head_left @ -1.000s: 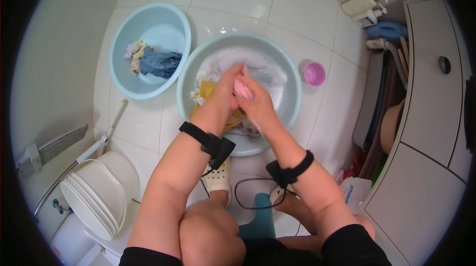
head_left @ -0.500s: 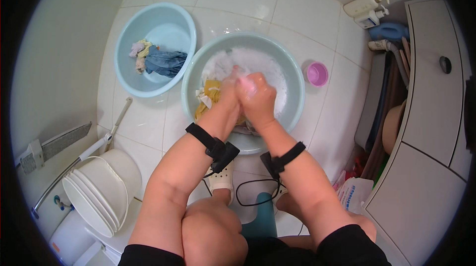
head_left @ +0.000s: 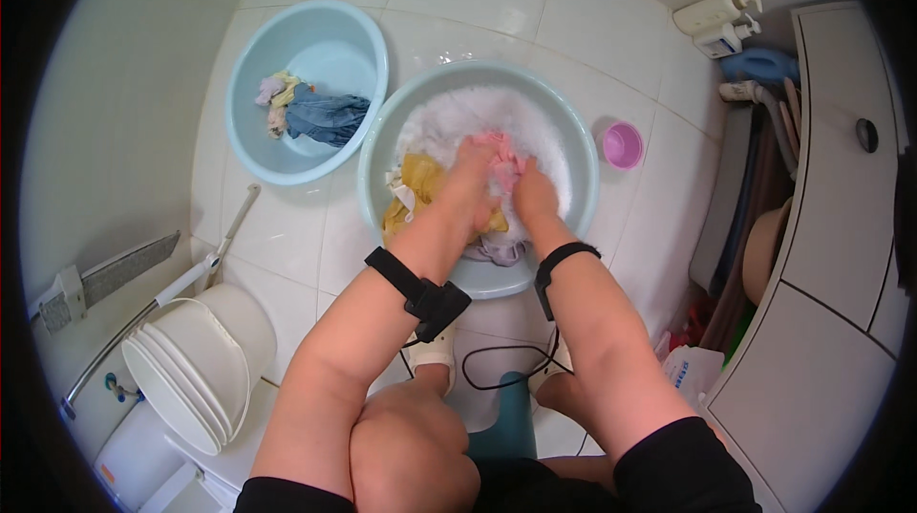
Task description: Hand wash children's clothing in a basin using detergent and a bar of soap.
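Observation:
Both my hands are over a pale blue-green basin (head_left: 585,140) of sudsy water. A pink cloth (head_left: 499,152) is stretched between them. My left hand (head_left: 470,174) grips its left part, and my right hand (head_left: 535,190) holds its right edge with closed fingers. Beside my left wrist, a mustard-yellow garment (head_left: 420,176) lies in the basin with a white piece of cloth (head_left: 405,196) on it. Some greyish-lilac cloth (head_left: 499,251) rests at the near side of the basin. White foam (head_left: 449,117) covers much of the water.
A light blue basin (head_left: 250,145) at the left holds a denim garment (head_left: 327,116) and small pale cloths. Right of my basin stands a pink cup (head_left: 623,145). White buckets (head_left: 210,351) are at the lower left, pump bottles (head_left: 712,14) at the upper right, beside a cabinet (head_left: 831,179).
My hands were pressed together around the pink cloth; now they have moved apart and lower, with the cloth spread between them. The view has shifted slightly.

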Demonstrator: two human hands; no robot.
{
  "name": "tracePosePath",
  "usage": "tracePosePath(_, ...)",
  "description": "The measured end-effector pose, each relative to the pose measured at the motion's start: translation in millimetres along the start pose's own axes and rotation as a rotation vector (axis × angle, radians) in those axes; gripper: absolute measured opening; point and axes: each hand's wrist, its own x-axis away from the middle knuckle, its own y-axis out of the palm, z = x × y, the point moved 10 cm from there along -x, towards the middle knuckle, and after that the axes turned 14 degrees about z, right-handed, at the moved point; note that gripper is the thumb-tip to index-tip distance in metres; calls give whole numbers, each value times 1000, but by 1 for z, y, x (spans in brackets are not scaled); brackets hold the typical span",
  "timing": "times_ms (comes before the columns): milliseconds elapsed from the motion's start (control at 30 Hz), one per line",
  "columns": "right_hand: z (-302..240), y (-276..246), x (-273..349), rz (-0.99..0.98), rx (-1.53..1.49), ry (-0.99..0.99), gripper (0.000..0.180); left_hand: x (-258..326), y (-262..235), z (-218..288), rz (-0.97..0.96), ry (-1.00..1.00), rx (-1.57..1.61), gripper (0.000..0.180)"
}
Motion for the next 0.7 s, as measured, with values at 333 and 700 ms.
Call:
tracePosePath(333,-116,-104,76,-108,-1000,-248,37,-13,8,8,-224,-263,386,30)
tracePosePath(700,-92,-98,52,41,-1073,94,16,-1,-15,24,135,65,-81,41)
